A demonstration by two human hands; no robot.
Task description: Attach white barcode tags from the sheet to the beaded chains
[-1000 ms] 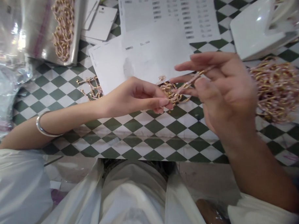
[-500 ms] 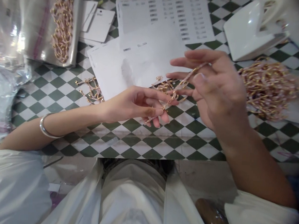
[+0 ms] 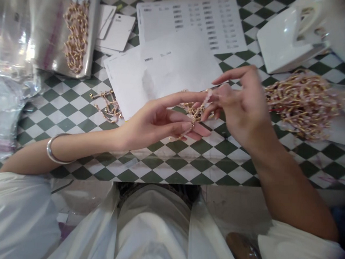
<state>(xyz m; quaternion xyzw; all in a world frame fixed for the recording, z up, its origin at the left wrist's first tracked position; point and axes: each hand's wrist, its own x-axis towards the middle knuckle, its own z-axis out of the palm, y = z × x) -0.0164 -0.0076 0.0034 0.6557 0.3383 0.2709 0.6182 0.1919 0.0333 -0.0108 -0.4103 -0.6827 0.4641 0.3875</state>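
Note:
A pink-and-gold beaded strand point(image 3: 208, 96), looking like a bracelet or necklace, runs between my two hands above the checked table. My left hand point(image 3: 164, 119) pinches its lower part between thumb and fingers, the index finger stretched out along it. With thumb and fingertips closed, my right hand point(image 3: 242, 105) grips the upper end. Both ends are partly hidden by fingers. Behind the hands lies a small group of similar strands, partly covered. To the left, a few more beaded strands point(image 3: 108, 106) rest on the table beside the paper.
A large pile of beaded strands point(image 3: 306, 104) lies at right, below a white glossy holder point(image 3: 283, 42). Printed label sheets point(image 3: 180, 65) spread across the middle back. White cards point(image 3: 118, 31), a bundle of strands point(image 3: 75, 37) and clear plastic bags point(image 3: 9, 90) occupy the left.
My right hand has moved left and closed in towards my left hand, its fingers bending round the strand. The left index finger has stretched further right.

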